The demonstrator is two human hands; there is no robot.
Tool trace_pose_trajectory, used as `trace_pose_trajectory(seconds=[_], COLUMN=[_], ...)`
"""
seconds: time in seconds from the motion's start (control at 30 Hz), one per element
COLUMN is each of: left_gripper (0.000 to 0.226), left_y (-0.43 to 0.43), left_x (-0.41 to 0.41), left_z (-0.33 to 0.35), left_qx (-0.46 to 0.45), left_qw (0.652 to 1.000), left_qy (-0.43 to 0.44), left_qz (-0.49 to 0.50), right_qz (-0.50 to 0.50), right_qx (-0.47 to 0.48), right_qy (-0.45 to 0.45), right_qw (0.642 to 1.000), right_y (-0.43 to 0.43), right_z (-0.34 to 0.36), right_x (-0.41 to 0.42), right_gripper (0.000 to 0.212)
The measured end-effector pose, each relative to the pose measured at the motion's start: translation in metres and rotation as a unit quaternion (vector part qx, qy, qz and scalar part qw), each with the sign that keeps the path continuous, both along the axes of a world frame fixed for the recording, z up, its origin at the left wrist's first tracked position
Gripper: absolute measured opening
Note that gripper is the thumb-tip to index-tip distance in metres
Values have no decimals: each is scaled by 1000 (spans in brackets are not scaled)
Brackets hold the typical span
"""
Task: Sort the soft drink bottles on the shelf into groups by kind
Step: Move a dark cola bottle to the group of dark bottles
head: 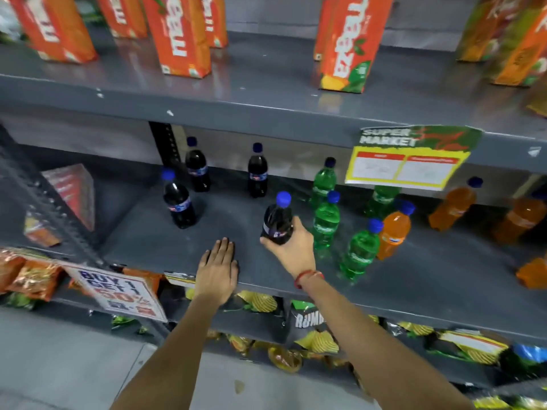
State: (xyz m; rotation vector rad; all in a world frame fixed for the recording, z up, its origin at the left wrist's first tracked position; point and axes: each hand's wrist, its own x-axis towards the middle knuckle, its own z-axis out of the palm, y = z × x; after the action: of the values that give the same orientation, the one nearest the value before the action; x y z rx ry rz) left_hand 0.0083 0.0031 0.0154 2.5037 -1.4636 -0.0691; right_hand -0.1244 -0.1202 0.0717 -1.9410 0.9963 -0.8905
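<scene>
The grey shelf (414,279) runs the width of the view, with orange cartons (180,39) on the tier above and snack bags (319,341) below. Across it the bottles already fall roughly into bands: three colas (179,202) stand upright to the left and back, four green bottles (325,223) cluster in the middle, and the orange bottles (395,232) sit to the right, one of them touching or just beside the nearest green.

The right hand (291,247) has its fingers wrapped round the lower body of a fourth cola (278,221), gripping it firmly from the right side. That bottle stands nearly upright, cap tilted slightly away, just beside the green cluster and well apart from its own kind. Whether its base rests on the shelf or is lifted I cannot tell.

The left hand (219,264) lies flat and empty near the shelf's front edge, fingers spread, holding nothing.

The other colas lie to the left and further back from the held one, so I'd judge the bottle must travel leftward, across in front of the flat left hand, kept upright on its long axis.
</scene>
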Motion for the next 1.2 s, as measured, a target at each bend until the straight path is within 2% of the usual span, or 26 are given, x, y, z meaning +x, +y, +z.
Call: trace_pose_trajectory(seconds=[0.33,0.63,0.73,0.9,1.0,1.1,1.2], left_gripper=[61,62,61,60,60,62,65], left_y=[0,0,0,0,1,0,0], left_x=[23,21,21,20,21,22,21], left_z=[-10,-5,-4,-3,-3,-3,-4], left_qx=[15,-13,-13,-24,-23,-20,-20], left_qw=[1000,1000,1000,1000,1000,1000,1000], left_qy=[-13,1,0,4,6,3,-2], left_qz=[1,-2,-4,-5,-5,-6,-6], right_qz=[-6,-27,-14,28,27,30,45], right_qx=[32,0,20,67,65,64,67], right_qy=[57,87,83,42,36,46,48], right_qw=[998,996,996,996,997,996,996], right_y=[-13,-8,-11,-12,-10,-9,0], right_z=[-23,-30,-33,-50,-51,-45,-37], right_x=[81,108,109,90,90,92,77], right_gripper=[49,62,66,43,38,41,57])
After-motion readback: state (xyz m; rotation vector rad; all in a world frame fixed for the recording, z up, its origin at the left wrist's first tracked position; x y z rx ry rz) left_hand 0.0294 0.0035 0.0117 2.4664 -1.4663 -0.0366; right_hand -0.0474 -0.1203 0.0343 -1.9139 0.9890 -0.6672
